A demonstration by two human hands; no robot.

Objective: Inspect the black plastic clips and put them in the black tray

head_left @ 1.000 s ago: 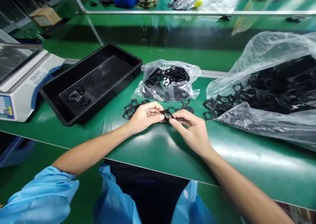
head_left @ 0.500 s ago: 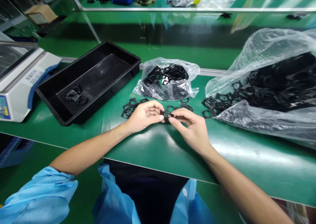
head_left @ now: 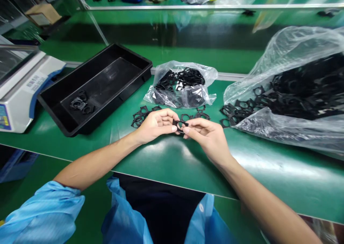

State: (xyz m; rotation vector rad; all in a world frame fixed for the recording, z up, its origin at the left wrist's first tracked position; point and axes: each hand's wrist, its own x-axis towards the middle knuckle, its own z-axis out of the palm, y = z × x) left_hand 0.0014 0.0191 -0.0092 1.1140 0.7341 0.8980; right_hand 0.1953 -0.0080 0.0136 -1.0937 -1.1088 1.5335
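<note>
Between my two hands is a small black ring-shaped plastic part [head_left: 180, 123], raised a little above the green table. My left hand [head_left: 158, 126] pinches its left end between thumb and fingers. The thumb and fingertips of my right hand [head_left: 206, 133] close on its right end. Loose black ring parts [head_left: 138, 117] lie just behind my left hand, and more of the same kind [head_left: 203, 115] are behind my right. Farther back sits a clear plastic bag [head_left: 182, 100] with many black ring parts in it.
A black tray [head_left: 129, 88] with a few black parts in one corner stands at the left, beside a white scale [head_left: 17, 104]. At the right a large open plastic bag [head_left: 274, 132] spills black parts onto the table [head_left: 172, 161]. A shelf edge [head_left: 188, 7] runs across the back.
The black ring part has been tilted in my fingers, so its round opening now shows more fully. Both hands stay in nearly the same place.
</note>
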